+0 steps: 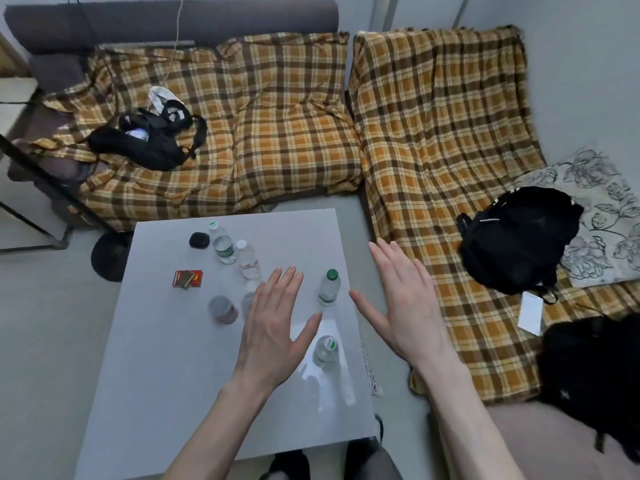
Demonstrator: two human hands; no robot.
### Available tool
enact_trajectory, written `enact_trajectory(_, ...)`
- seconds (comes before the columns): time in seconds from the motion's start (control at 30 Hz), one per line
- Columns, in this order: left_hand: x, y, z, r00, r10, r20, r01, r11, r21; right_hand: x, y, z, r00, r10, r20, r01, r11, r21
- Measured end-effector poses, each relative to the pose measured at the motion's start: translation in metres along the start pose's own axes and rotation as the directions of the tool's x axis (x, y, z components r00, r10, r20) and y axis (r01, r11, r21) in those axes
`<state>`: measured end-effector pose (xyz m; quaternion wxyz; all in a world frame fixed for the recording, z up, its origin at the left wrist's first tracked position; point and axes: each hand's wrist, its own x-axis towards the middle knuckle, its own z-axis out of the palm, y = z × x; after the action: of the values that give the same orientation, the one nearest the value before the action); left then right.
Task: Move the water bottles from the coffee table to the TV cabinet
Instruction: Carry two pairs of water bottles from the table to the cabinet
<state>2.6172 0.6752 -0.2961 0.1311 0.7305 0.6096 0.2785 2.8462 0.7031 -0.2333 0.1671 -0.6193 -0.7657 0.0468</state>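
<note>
Your view is evenly lit, soft indoor light, shadows faint. Glare patch on the coffee table near its right edge. Wide-angle bend at the edges, sofa lines curve. Overall slightly soft, compression smear on the plaid.

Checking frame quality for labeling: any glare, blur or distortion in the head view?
Head view: wide-angle bending at the edges; glare patch on the grey coffee table around the nearest clear green-capped water bottle; soft focus overall, the bottle behind the open left hand smeared.
</note>
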Motion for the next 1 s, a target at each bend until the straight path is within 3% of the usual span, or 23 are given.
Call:
enact_trajectory(0.27, 0.015, -0.004, 0.054, 0.997, -0.066, 0.031, 0.062, 0.992, 0.108, 0.036, 0.056, 0.038, 0.979, -0.15, 0.141, 0.142, 0.988, 0.064)
enact_trajectory(0.4, 0.014, 0.007, 0.08, 0.983, -0.185, 0.004, 0.183, 0.975, 0.126, 0.059, 0.08, 0.058, 0.937, -0.268, 0.224, 0.25, 0.962, 0.108)
enact_trajectory(0.57, 0.005, 0.014, 0.117, 0.97, -0.242, 0.012, 0.237, 0.955, 0.178, 0.082, 0.099, 0.098, 0.882, -0.386, 0.269, 0.351, 0.921, 0.17)
enact_trajectory(0.8, -0.02, -0.007, 0.188, 0.935, -0.346, 0.082, 0.323, 0.922, 0.212, 0.096, 0.12, 0.169, 0.828, -0.435, 0.355, 0.373, 0.899, 0.23)
enact_trajectory(1.0, -0.037, -0.022, 0.233, 0.868, -0.456, 0.197, 0.429, 0.888, 0.163, 0.108, 0.128, 0.216, 0.746, -0.464, 0.478, 0.451, 0.88, 0.15)
